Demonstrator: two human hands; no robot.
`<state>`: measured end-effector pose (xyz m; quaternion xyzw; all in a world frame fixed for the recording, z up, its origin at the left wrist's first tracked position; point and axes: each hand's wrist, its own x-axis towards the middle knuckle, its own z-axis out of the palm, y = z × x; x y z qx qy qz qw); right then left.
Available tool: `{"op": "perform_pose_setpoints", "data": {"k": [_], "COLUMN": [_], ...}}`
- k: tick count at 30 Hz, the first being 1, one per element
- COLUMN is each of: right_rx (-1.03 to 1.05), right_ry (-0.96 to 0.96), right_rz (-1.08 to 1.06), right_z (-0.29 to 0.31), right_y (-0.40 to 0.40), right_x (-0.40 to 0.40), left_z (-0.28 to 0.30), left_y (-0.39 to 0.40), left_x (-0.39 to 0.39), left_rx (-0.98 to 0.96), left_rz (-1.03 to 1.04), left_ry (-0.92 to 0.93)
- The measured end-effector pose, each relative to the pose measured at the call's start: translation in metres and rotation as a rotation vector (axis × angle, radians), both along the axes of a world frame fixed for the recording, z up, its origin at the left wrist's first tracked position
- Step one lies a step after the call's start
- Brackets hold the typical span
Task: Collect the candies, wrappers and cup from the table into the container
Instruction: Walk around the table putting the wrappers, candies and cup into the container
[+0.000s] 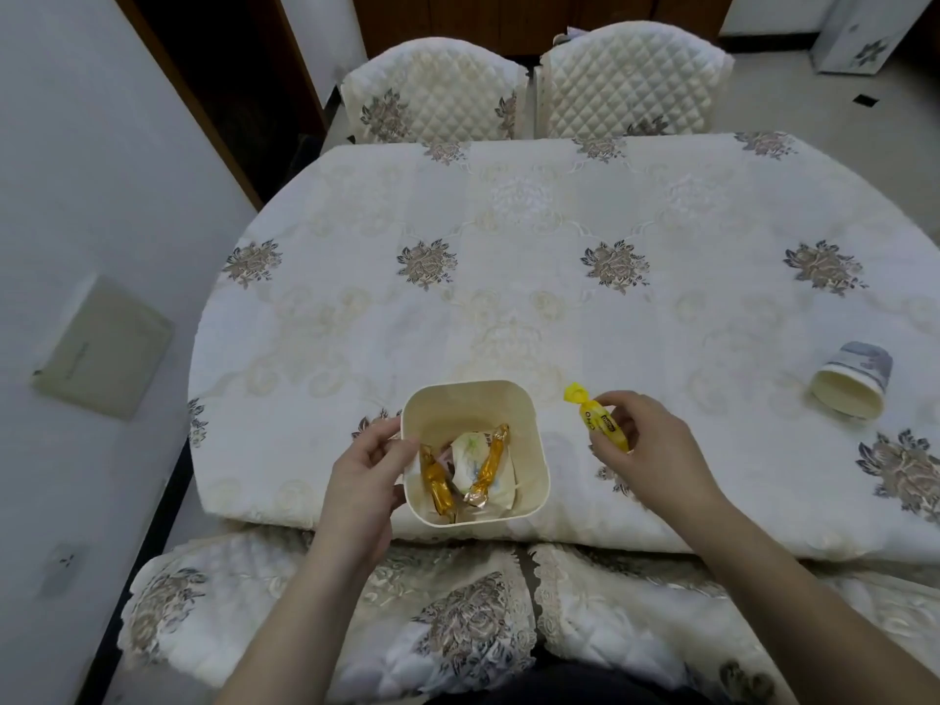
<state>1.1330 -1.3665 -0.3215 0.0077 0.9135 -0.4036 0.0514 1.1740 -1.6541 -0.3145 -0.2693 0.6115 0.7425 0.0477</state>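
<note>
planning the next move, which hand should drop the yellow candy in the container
Right: the right hand already pinches the yellow candy beside the container, while the left hand grips its rim.

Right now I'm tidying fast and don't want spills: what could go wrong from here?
The container sits near the table edge, and the left hand grips only its rim, so it might tip off. The right hand pinches the yellow candy beside the container, so a drop may miss. The tipped cup might roll.

yellow candy, cream container, floral tablecloth
</note>
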Motion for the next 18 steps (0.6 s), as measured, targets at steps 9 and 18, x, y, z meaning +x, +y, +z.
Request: {"op": "perform_pose_setpoints", "data": {"k": [9,18], "right_rx": [0.027,0.156], "right_ry": [0.169,0.216], "right_rz": [0.213,0.248], "right_z": [0.064,0.067], "right_y": [-0.071,-0.098], "right_x": [0.031,0.05], "left_z": [0.005,0.007], "left_y": [0.003,-0.016], "left_x": [0.002,0.003], "left_rx": [-0.052,-0.005], "left_rz": [-0.109,-0.154], "left_ry": [0.015,0.016]}}
